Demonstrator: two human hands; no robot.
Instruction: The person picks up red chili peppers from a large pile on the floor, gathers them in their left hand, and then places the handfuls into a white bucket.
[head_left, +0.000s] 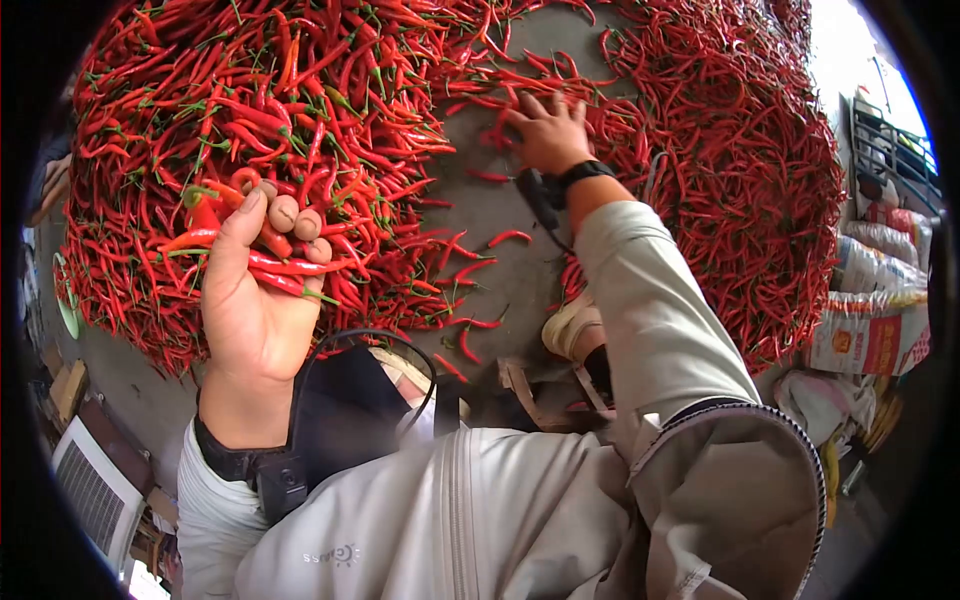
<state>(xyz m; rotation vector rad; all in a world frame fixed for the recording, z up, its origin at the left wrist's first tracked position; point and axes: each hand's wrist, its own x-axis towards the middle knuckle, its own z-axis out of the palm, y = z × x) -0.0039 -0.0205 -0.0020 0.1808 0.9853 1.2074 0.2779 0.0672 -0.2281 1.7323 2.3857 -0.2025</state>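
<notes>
My left hand [255, 320] is turned palm up, its fingers curled around several red chili peppers [292, 266] with green stems. It hovers over the front of a big heap of red chilies [330, 110]. Farther forward, my right hand [552, 138] is palm down with its fingers spread, reaching over loose chilies on the grey floor between two heaps. Its fingertips are at some peppers, slightly blurred; whether any is gripped there does not show. The second heap of chilies [730, 190] rises to the right of it.
Stuffed printed sacks [868, 330] stand at the right, near a blue metal railing [895, 150]. Scattered chilies [468, 345] lie on the floor before my feet. Another person's hand [55, 185] shows at the left edge. A white-framed panel [95, 490] is at lower left.
</notes>
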